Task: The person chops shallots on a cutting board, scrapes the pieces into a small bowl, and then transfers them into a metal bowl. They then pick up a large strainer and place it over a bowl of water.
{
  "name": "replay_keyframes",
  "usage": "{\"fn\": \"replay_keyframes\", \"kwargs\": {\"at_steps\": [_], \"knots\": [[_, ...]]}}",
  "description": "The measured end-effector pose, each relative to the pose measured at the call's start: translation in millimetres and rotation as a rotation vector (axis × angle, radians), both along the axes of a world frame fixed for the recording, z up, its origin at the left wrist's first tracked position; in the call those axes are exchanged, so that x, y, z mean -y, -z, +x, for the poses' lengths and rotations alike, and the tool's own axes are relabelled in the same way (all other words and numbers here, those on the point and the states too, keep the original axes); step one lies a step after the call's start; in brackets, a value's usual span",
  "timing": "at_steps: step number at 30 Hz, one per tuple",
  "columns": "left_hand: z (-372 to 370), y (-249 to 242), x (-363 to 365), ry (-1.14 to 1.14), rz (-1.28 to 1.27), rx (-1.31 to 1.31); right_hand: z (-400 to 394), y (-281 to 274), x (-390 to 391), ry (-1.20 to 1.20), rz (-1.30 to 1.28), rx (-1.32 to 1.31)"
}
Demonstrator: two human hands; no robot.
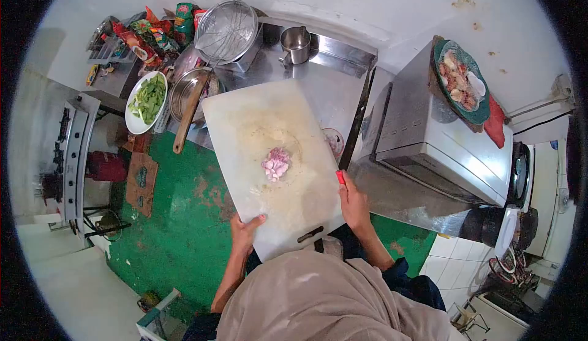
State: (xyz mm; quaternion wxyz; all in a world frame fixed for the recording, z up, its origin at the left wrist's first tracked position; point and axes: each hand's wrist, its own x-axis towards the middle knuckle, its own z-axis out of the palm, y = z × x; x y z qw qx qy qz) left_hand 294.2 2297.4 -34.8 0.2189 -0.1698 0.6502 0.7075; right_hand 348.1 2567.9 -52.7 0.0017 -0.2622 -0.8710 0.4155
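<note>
A white cutting board (248, 126) is held up in front of me by its two sides, its slotted handle end near my body. Chopped pinkish-purple pieces, apparently shallots (277, 164), lie in a small heap on its middle. My left hand (245, 231) is closed on the board's lower left edge, thumb on top. On the right edge my right hand (355, 206) is closed too, with a small red piece (340, 177) showing at its fingertips. Whether that is the handle of some tool I cannot make out.
Beyond the board stands a steel counter (334, 77) with a metal pot (295, 45), a strainer (226, 31) and a wooden-handled pan (191, 111). A white plate of chopped greens (146, 102) is at left. At right, a green plate of food (460, 80) tops a white appliance (450, 151).
</note>
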Motion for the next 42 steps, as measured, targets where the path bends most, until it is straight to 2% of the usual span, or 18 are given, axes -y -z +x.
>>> {"fn": "replay_keyframes", "kwargs": {"at_steps": [5,8,11,14,20,26,29,32,38,41,42], "knots": [[2,7,4,-0.023,0.017,0.009,14,15,-4,0.013,0.119,-0.097],[3,9,7,-0.022,0.019,0.021,12,-3,5,-0.003,0.013,-0.047],[3,10,7,-0.021,0.037,0.005,12,-9,17,-0.109,0.013,-0.066],[3,6,7,-0.012,0.030,0.010,11,-9,19,-0.118,0.010,0.021],[4,11,9,0.000,-0.014,0.008,17,7,-1,-0.018,0.106,-0.062],[4,-1,4,-0.033,0.042,0.012,0,-18,18,-0.096,0.013,-0.035],[3,-3,8,0.019,0.003,0.032,-5,-7,23,-0.117,0.031,-0.126],[5,5,10,0.000,0.024,0.021,-4,-9,14,-0.044,-0.058,-0.010],[6,9,11,-0.040,0.022,-0.014,12,5,-13,0.037,-0.138,0.024],[5,5,13,-0.063,0.026,0.032,19,18,-18,-0.016,0.124,-0.082],[5,6,14,-0.072,0.022,0.027,21,21,-19,-0.019,0.137,-0.074]]}}
